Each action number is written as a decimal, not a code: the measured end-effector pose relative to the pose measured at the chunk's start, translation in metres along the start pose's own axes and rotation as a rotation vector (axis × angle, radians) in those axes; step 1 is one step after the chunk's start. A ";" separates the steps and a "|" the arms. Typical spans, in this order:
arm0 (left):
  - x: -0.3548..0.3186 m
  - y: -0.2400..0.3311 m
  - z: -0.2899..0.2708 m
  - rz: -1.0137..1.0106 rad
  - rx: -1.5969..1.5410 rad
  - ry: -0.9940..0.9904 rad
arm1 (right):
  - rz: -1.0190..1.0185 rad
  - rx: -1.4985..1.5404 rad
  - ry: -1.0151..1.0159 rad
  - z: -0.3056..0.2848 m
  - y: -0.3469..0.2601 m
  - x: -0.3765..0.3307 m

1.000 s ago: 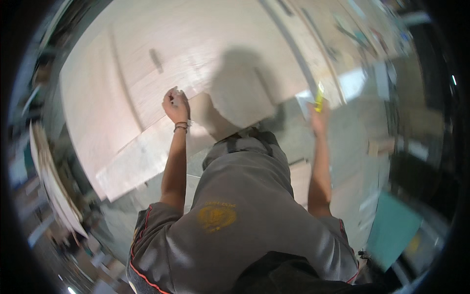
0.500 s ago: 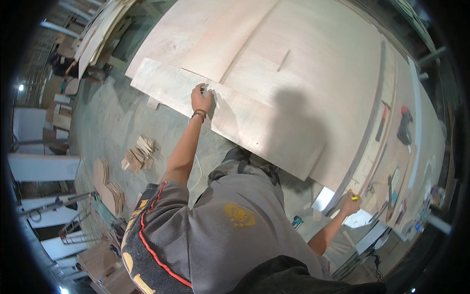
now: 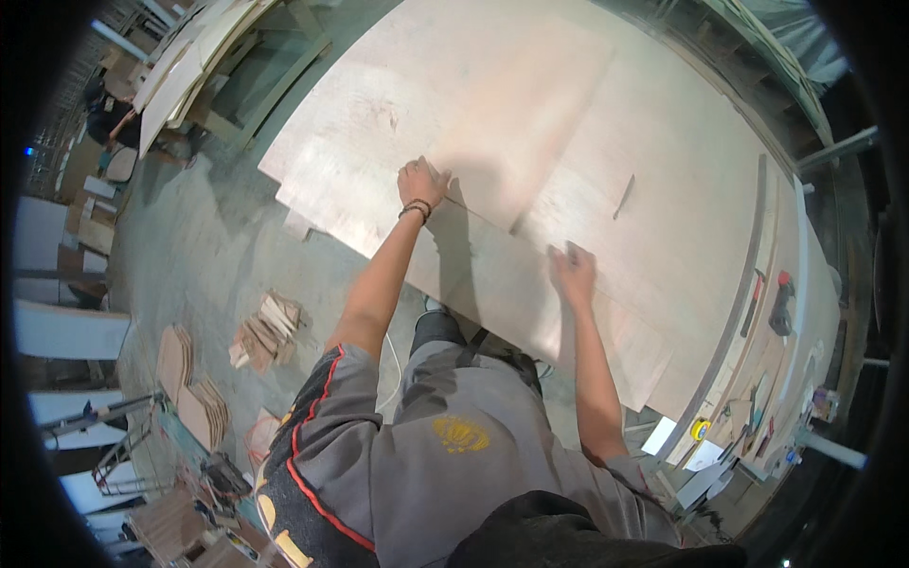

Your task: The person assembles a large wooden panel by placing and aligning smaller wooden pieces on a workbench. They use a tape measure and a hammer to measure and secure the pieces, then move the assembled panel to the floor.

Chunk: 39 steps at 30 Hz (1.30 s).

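Note:
A pale plywood strip [image 3: 492, 260] lies along the near edge of a large plywood sheet [image 3: 691, 246]. My left hand [image 3: 421, 182] is at the strip's far edge, with fingers bent over that edge and close together. Farther right, my right hand [image 3: 575, 275] touches the same edge; its thumb and forefinger are apart and nothing shows between them. Both forearms reach across the strip. On the bench at the right lies a yellow tape measure [image 3: 700, 429]. A thin dark mark or sliver [image 3: 624, 196] shows on the sheet beyond my right hand.
Red-handled tools, including a hammer-like one [image 3: 753, 303] and a red-and-black one [image 3: 783, 305], lie along the right side. Wood offcuts [image 3: 265, 331] and curved panels [image 3: 192, 388] are on the floor at left. A co-worker [image 3: 112, 118] bends near stacked boards [image 3: 194, 66].
My right hand has let go of the tape measure, left on the bench, and moved up and left to the strip. My left fingers have lowered onto its edge. The view has shifted.

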<state>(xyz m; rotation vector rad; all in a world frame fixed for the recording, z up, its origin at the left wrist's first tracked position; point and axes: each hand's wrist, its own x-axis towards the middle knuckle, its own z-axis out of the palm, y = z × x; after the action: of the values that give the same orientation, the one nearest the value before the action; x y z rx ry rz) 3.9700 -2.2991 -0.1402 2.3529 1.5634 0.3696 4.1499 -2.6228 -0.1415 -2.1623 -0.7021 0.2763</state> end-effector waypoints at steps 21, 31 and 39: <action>0.209 -0.148 -0.050 -0.155 0.017 -0.116 | -0.294 0.099 -0.151 0.324 -0.203 0.151; 0.318 -0.328 -0.045 -0.142 0.059 0.237 | -0.319 0.065 -0.508 0.451 -0.327 0.181; 0.359 -0.333 -0.062 -0.130 -0.007 0.171 | -0.443 0.096 -0.547 0.428 -0.324 0.165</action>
<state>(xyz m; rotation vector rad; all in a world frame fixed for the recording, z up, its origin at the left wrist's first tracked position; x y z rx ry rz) 3.7996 -1.8388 -0.1903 2.2501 1.7779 0.5575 3.9793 -2.0877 -0.1561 -1.7824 -1.4162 0.6568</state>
